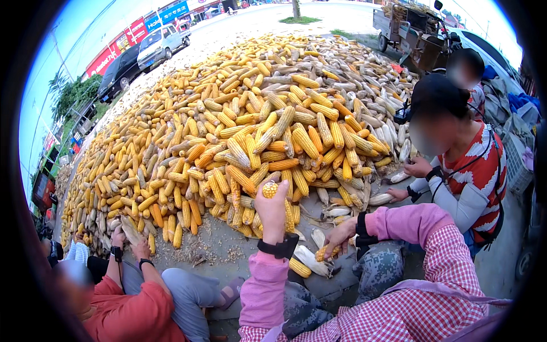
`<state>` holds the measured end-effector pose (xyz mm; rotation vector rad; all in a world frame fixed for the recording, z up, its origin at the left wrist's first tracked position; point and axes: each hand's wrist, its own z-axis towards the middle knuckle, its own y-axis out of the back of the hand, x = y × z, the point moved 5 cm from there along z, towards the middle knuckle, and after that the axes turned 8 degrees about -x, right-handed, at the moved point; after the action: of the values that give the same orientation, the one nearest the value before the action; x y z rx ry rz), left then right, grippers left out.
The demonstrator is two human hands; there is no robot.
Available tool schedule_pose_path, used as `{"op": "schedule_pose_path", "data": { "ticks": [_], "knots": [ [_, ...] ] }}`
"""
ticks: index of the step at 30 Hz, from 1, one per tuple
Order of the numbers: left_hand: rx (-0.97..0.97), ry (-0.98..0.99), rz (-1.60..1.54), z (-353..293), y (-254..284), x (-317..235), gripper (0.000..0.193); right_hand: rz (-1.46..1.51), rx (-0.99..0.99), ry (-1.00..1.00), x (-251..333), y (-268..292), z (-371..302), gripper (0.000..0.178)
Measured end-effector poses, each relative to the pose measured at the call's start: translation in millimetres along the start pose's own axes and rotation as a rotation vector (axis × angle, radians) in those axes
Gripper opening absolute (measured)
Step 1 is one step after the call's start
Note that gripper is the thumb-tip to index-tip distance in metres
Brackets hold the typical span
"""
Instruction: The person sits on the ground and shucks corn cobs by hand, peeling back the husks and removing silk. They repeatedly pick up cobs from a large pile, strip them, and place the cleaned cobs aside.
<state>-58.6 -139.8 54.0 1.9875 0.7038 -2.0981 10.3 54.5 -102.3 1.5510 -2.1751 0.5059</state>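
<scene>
Raised in front of the big heap of corn, my left hand (271,214) is closed around an ear of corn (269,190), seen end-on with its yellow kernels showing. Lower and to the right, my right hand (341,234) grips another yellow ear of corn (326,253) above the ground by my knees. Pale husks (310,260) lie just under that hand. A bare yellow cob (299,268) rests on the ground between my two arms. Both my wrists carry black bands.
A wide heap of husked corn (250,148) fills the space ahead, with unhusked ears (364,91) on its right side. Close by on the left sits a person in red (131,308) holding a husked-over ear; another person (478,165) works on the right. A three-wheeled cart (416,34) stands behind.
</scene>
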Motion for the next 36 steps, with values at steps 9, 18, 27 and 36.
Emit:
{"op": "schedule_pose_path", "data": {
  "ticks": [9,18,27,36],
  "knots": [
    [-0.005,0.073,-0.071,7.9,7.3,-2.2,0.026,1.222,-0.843,1.802,103.6,347.8,-285.3,0.051],
    [-0.068,0.296,-0.333,1.1,-16.7,19.2,0.039,0.403,-0.412,0.752,138.8,115.4,-112.8,0.065],
    [-0.082,0.194,-0.073,10.6,9.9,42.2,0.069,0.533,-0.258,0.354,52.6,21.2,1.1,0.036],
    [-0.048,0.223,-0.056,18.4,8.7,39.8,0.044,0.868,-0.83,0.504,26.7,296.7,-122.2,0.022]
  ]
}}
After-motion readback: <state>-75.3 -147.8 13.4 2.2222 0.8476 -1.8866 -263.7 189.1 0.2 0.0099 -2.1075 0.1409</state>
